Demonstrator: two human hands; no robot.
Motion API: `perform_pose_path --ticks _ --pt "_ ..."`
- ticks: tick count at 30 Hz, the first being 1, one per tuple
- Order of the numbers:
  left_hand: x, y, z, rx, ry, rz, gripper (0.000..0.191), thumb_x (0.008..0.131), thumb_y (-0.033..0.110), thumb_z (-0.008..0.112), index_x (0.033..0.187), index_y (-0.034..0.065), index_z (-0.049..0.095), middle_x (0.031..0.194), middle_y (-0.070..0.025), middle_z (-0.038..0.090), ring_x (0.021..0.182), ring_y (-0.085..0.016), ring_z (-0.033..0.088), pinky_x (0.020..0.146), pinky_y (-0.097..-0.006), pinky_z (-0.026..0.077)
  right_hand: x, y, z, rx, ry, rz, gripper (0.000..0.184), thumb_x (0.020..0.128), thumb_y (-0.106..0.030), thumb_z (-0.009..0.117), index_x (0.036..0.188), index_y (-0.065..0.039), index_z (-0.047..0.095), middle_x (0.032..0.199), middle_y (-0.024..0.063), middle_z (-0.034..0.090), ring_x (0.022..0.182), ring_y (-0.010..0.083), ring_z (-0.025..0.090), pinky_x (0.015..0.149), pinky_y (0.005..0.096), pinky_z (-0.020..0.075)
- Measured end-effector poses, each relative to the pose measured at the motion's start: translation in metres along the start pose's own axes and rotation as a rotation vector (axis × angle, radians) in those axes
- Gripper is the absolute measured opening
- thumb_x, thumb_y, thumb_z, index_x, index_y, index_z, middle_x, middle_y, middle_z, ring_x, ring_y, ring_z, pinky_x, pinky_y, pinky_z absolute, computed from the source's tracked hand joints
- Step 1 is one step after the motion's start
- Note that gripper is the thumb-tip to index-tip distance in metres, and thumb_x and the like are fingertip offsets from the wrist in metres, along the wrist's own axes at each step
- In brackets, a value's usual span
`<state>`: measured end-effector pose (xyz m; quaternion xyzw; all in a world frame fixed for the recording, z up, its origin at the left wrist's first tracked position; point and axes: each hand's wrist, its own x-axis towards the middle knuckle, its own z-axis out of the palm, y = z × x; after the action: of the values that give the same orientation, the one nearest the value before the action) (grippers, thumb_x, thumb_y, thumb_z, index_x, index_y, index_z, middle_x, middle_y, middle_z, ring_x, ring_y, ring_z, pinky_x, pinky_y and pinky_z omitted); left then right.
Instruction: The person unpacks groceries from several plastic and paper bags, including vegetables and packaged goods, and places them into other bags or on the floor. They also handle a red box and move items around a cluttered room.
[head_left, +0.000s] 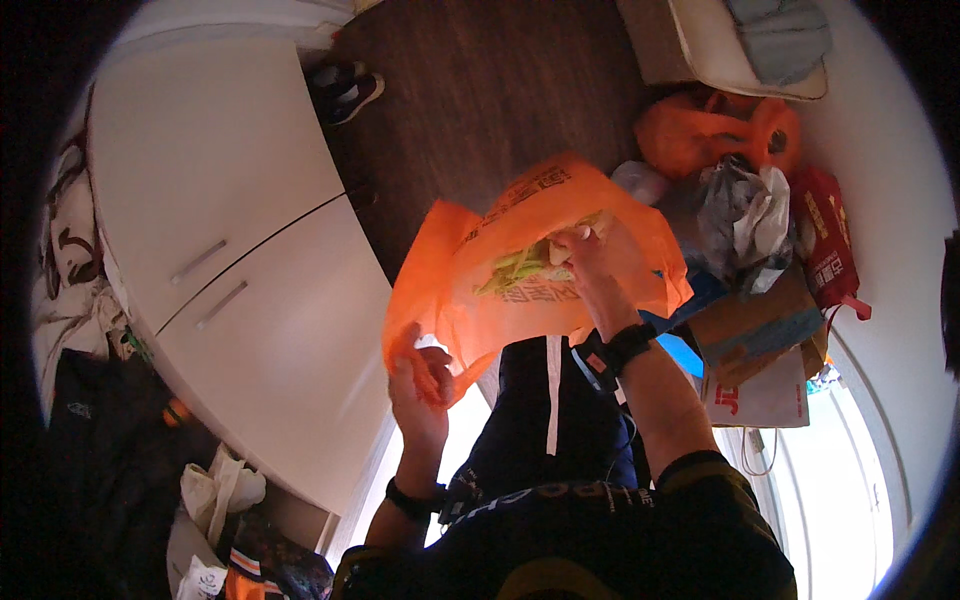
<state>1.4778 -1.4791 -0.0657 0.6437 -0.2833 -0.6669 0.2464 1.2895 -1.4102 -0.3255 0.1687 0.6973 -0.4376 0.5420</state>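
Note:
My left hand (420, 386) grips the gathered edge of a thin orange plastic bag (420, 277), which is spread wide in front of my legs. The bag bears dark printed writing, and its mouth faces up towards me. My right hand (586, 259) reaches inside, fingers curled around the pale end of some green leafy vegetables (517, 268). Part of the vegetables is covered by the fingers. Each wrist wears a black band.
Left is a white cabinet (217, 165) with two handles; shoes (352, 97) lie beside it on the dark wood floor (480, 82). On the right are another orange bag (690, 139), a grey plastic bag (727, 217), cardboard boxes (757, 322) and a red bag (825, 240) against the wall.

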Motion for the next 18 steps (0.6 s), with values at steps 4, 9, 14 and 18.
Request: perform_pose_path --ticks 4,9,14,18 --pt "0.011 0.009 -0.004 -0.028 -0.057 0.062 0.042 0.097 0.040 0.042 0.119 0.0066 0.055 0.083 -0.0070 0.063 0.048 -0.008 0.047 0.042 -0.0178 0.035 -0.002 -0.005 -0.010 -0.058 -0.032 0.019 0.045 0.082 -0.025 0.061 0.123 -0.016 0.047 0.104 0.0042 0.060 0.084 0.0143 0.061 0.064 0.0294 0.0500" --pt "0.023 0.018 -0.007 -0.069 -0.073 0.015 0.040 0.097 0.038 0.046 0.116 0.0050 0.056 0.086 -0.0070 0.063 0.054 -0.008 0.051 0.043 -0.0171 0.036 0.002 -0.013 -0.007 -0.058 -0.135 0.118 0.039 0.081 -0.026 0.062 0.116 -0.015 0.051 0.101 0.0026 0.061 0.085 0.0137 0.060 0.063 0.0297 0.0487" --pt "0.032 0.019 -0.008 0.012 0.058 -0.066 0.033 0.096 0.030 0.050 0.114 0.0033 0.058 0.086 -0.0068 0.062 0.065 -0.009 0.054 0.051 -0.0176 0.042 -0.020 -0.003 0.002 0.045 -0.118 0.085 0.051 0.082 -0.020 0.063 0.126 -0.005 0.043 0.107 0.0095 0.058 0.091 0.0187 0.061 0.068 0.0335 0.0538" --pt "0.038 0.007 -0.008 0.131 0.051 -0.142 0.032 0.095 0.028 0.052 0.113 0.0024 0.059 0.087 -0.0064 0.061 0.071 -0.009 0.055 0.057 -0.0176 0.043 -0.040 0.008 0.017 -0.048 -0.070 -0.023 0.044 0.081 -0.027 0.063 0.118 -0.009 0.049 0.104 0.0041 0.060 0.090 0.0170 0.060 0.066 0.0315 0.0499"
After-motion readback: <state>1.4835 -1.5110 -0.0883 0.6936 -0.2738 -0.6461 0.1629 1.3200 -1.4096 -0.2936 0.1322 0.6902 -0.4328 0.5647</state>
